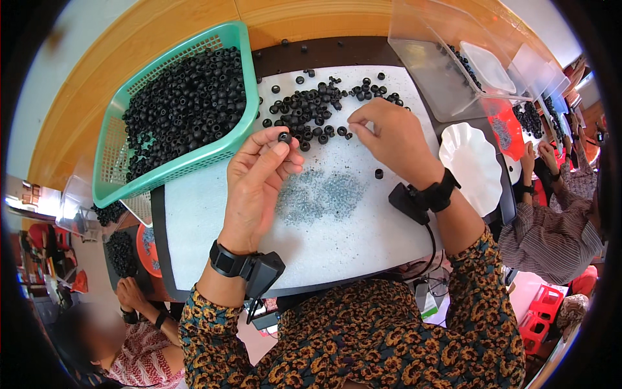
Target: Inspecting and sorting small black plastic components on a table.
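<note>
Between the thumb and fingers of my left hand (254, 178) is a small round black piece (284, 137) with a hollow centre, raised over the white sheet (214, 223). To its right, my right hand (395, 133) is closed, thumb and forefinger curled toward each other. Whatever its fingertips hold, if anything, is too small to make out; a tiny black piece (348, 136) shows right by the thumb tip. Loose black ring-shaped pieces (311, 107) lie heaped just beyond both hands. Closer to me, tiny clear bluish bits (321, 198) are spread on the sheet.
A green plastic basket (249, 78) full of black pieces stands at the left. At the right are a clear plastic box (421, 71) and a white scalloped dish (472, 168). A single black piece (379, 174) lies below my right hand. Other people work on both sides.
</note>
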Demonstrator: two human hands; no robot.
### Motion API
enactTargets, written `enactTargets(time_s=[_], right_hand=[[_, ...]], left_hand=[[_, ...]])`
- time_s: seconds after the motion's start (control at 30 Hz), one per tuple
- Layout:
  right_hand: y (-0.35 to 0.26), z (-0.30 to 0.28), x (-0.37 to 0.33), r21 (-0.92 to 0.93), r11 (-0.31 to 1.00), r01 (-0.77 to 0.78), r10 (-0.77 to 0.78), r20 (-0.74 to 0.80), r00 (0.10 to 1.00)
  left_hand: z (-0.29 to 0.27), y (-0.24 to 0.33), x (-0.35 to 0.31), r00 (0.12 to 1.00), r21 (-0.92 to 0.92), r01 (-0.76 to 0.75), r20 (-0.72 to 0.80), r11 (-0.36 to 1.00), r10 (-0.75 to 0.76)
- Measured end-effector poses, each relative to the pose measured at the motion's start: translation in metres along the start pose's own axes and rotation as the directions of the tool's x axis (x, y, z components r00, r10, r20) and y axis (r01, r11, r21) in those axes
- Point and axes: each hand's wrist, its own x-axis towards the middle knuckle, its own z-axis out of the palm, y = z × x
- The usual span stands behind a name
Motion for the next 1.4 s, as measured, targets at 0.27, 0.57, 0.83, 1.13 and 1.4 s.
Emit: enactTargets(time_s=[0.27,0.57,0.83,1.13,1.4], right_hand=[[0.001,0.005,-0.004,-0.174,0.983,0.060,-0.043,0.101,0.994],[0.002,0.006,0.002,-0.211,0.977,0.009,0.020,0.136,0.991],[-0.009,0.005,0.004,0.615,0.770,-0.169,0.061,0.194,0.979],[-0.044,-0.008,-0.001,0.822,0.381,-0.424,0.130,0.406,0.905],[-0.045,0.006,-0.008,0.776,0.572,-0.266,0.112,0.247,0.962]], left_hand=[[0.008,0.000,-0.003,0.999,0.147,-0.025,0.037,0.989,0.020],[0.013,-0.001,-0.007,0.994,0.259,-0.023,0.110,0.966,-0.006],[0.010,-0.002,-0.005,0.991,0.250,-0.017,0.134,0.968,-0.018],[0.010,-0.002,-0.006,0.993,0.332,-0.002,0.108,0.943,-0.036],[0.009,-0.002,-0.007,0.990,0.380,-0.032,0.137,0.925,-0.022]])
